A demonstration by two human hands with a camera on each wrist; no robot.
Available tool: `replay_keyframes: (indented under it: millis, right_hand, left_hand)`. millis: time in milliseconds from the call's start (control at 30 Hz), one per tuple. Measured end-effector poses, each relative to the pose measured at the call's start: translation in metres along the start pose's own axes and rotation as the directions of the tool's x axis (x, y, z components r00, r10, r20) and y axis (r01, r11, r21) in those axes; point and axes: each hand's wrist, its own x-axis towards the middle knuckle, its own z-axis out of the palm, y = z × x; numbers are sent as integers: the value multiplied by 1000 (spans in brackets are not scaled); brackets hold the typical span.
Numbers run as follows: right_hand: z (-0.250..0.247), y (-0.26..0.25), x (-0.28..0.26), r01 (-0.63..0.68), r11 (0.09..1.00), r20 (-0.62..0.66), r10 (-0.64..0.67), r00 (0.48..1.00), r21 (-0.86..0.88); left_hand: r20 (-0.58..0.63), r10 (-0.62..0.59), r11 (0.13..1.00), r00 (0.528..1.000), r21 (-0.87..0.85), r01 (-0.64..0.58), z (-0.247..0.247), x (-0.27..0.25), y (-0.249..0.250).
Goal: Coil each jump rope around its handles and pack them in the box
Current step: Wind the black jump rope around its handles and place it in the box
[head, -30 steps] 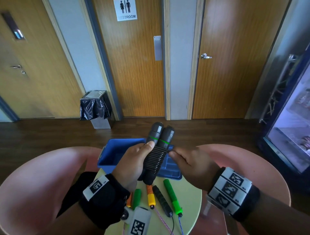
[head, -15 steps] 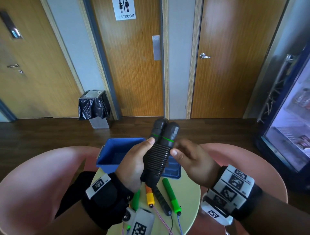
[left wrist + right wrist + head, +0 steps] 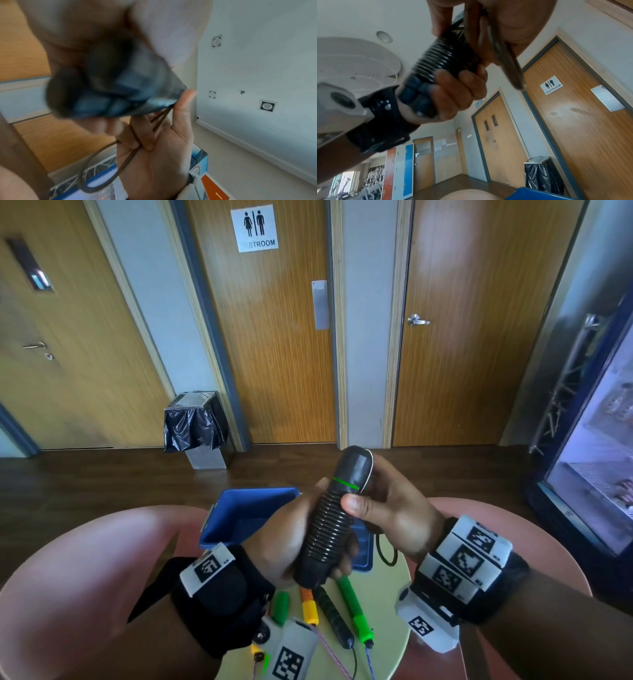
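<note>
Nearest, on round pale-yellow table (image 3: 383, 604): loose handles side by side — green handle (image 3: 354, 609), black handle (image 3: 334, 616), orange-and-yellow handle (image 3: 309, 607), second green handle (image 3: 281, 607) partly under left wrist; thin cords trailing off toward near edge

Above table, held in air: black jump rope handles (image 3: 329, 529), two together, upright and slightly tilted, rope coiled in tight ribbed turns around middle, green ring near top

Left hand (image 3: 284, 537): fingers curled round lower part of coiled bundle, thumb behind it; grip closed on black jump rope handles

Right hand (image 3: 390, 505): thumb pressed on top coils, fingers round upper end of handles; loose black rope (image 3: 385, 549) hanging in a loop below palm; in left wrist view, same rope (image 3: 106, 167) passing under curled fingers (image 3: 135, 136); pinching rope against bundle

Behind hands, at far side of table: blue box (image 3: 246, 513), open, inside partly hidden by hands, contents not discernible

Either side: pink chair backs (image 3: 85, 577)

Farther: dark wood floor, lined waste bin (image 3: 197, 428) by wall, wooden doors, restroom sign (image 3: 256, 228), glass-fronted fridge (image 3: 596, 467) at right
</note>
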Motion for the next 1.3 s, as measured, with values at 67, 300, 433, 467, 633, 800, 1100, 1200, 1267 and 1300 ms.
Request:
replay_keyframes:
  millis: [67,300,433,467,633,800,1100,1200,1267,1300]
  right_hand:
    - [0,9,3,-14,997,-125,5,992,-74]
    - [3,12,8,-186,942,-300,98,949,-280]
    - [0,8,9,-225,883,-193,157,969,-412]
    - [-2,8,9,-213,886,-171,155,973,-411]
    - [-10,3,5,-204,912,-56,197,979,-356]
    - [-18,-5,3,-248,850,-44,257,965,-465]
    - [-17,-5,-2,-159,915,50,191,980,-371]
    - [-11,-5,1,-174,921,37,199,979,-348]
    - [-8,-5,1,-190,927,-4,199,980,-323]
    - [-6,-7,1,-203,917,-38,203,979,-343]
  left_hand:
    - [-189,92,994,978,82,-77,-1,9,0]
    - [-421,129,985,898,159,-66,-3,30,-16]
    - [-433,236,970,870,157,-185,-5,25,-24]
    - [-413,243,968,878,165,-190,-5,24,-25]
    - [-293,275,958,915,165,-235,-8,15,-19]
    - [-193,202,978,960,-7,-207,-5,7,-20]
    - [-142,242,963,960,-86,-255,-3,1,-10]
    - [-159,181,962,971,-175,-208,-2,0,-10]
    - [-185,169,958,968,-198,-205,-3,0,-9]
    - [-199,165,959,966,-198,-204,-3,0,-7]
